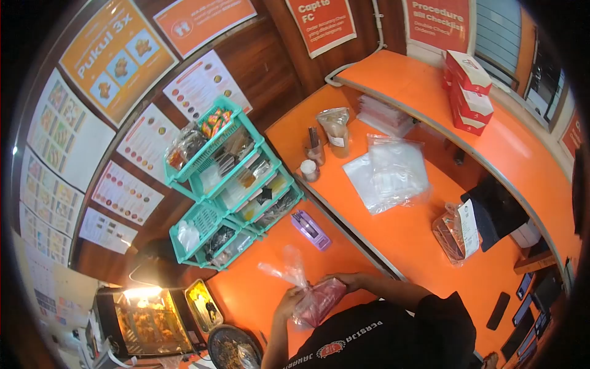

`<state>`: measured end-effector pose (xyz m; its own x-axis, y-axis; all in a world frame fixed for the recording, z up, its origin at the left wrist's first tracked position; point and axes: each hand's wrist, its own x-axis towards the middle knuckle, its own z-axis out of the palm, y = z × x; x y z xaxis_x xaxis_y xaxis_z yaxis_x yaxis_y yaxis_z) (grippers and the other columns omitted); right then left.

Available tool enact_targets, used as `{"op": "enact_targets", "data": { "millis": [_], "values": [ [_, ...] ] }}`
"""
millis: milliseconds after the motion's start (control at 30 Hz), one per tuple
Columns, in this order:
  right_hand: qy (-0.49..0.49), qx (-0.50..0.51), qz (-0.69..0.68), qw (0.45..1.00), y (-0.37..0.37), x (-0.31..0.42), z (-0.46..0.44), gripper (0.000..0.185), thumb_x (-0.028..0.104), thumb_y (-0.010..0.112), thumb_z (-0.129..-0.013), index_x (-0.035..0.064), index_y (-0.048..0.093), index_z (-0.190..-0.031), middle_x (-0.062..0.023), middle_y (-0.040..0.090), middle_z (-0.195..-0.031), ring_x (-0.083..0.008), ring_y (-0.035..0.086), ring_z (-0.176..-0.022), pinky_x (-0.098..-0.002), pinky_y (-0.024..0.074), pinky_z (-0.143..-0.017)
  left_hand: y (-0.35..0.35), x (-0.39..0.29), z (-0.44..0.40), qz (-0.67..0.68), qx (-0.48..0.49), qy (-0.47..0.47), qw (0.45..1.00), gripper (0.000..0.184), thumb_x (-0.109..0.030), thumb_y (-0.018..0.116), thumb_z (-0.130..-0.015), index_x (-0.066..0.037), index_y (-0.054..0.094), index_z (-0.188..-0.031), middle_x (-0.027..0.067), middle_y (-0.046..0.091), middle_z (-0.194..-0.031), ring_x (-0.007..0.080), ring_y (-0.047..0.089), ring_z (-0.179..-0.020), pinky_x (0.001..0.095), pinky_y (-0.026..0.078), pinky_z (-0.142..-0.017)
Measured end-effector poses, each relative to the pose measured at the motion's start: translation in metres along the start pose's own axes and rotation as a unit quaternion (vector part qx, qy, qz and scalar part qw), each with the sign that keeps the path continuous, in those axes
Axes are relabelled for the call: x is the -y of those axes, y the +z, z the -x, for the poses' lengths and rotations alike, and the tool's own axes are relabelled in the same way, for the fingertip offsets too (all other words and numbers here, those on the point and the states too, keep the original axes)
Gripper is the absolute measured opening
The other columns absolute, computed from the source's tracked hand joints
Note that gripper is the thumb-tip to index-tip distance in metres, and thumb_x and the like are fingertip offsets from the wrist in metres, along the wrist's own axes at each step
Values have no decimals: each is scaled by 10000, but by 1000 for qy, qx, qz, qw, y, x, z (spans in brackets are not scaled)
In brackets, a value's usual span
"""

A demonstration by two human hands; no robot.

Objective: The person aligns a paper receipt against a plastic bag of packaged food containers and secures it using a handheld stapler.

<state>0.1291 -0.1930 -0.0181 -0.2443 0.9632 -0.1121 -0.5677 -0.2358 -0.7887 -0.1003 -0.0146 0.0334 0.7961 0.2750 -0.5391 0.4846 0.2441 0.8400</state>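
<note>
Left hand [291, 301] closed on bag's [326, 302] left side, right hand [345, 281] curled over its right end, likely steadying it. Purple dispenser [311, 230] beyond bag, probably for reach.

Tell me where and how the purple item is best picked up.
Likely mid-length on the purple item, from above, with the grip across its long sides: it is narrow and elongated, with bare orange counter on both sides and one end toward the right hand.
</note>
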Motion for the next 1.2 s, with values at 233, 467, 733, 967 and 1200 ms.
{"op": "enact_targets", "data": {
  "millis": [233,467,733,967,1200],
  "values": [
    [-14,4,377,926,-82,5,-37,353,264,749,-957,25,661,-1201,-94,706,-1165,-182,722,-890,-326,626,-700,-15,111,-50,-545,-155,391,726,115,-176,730,-919,-103,819,-933,88,773,-897,189,736,-794,331,558,-714],
    [-200,-478,543,661,-182,227,-129,70,157,700,-874,103,740,-891,-107,738,-890,-289,727,-848,-425,560,-751,9,90,-36,-340,-265,160,888,139,-221,755,-876,-99,805,-920,142,754,-864,285,742,-779,391,574,-797],
    [-97,-562,620,539,-214,281,-165,61,198,734,-854,160,778,-872,-97,764,-946,-327,735,-895,-460,575,-791,11,126,-40,-348,-268,176,881,311,-334,791,-847,-40,792,-950,174,761,-851,312,742,-737,425,579,-716],
    [-118,-534,630,552,-232,309,-166,80,187,727,-841,150,796,-862,-115,767,-906,-325,738,-859,-470,577,-768,32,93,-19,-237,-247,59,938,340,-349,773,-854,-33,796,-978,177,757,-837,307,744,-744,426,579,-713],
    [-122,-493,678,531,-244,331,-158,111,188,766,-776,80,769,-798,-158,752,-804,-325,741,-752,-457,587,-705,28,103,-26,-318,-255,119,905,291,-344,785,-858,-67,798,-945,146,776,-884,314,754,-760,426,595,-721]
  ]
}}
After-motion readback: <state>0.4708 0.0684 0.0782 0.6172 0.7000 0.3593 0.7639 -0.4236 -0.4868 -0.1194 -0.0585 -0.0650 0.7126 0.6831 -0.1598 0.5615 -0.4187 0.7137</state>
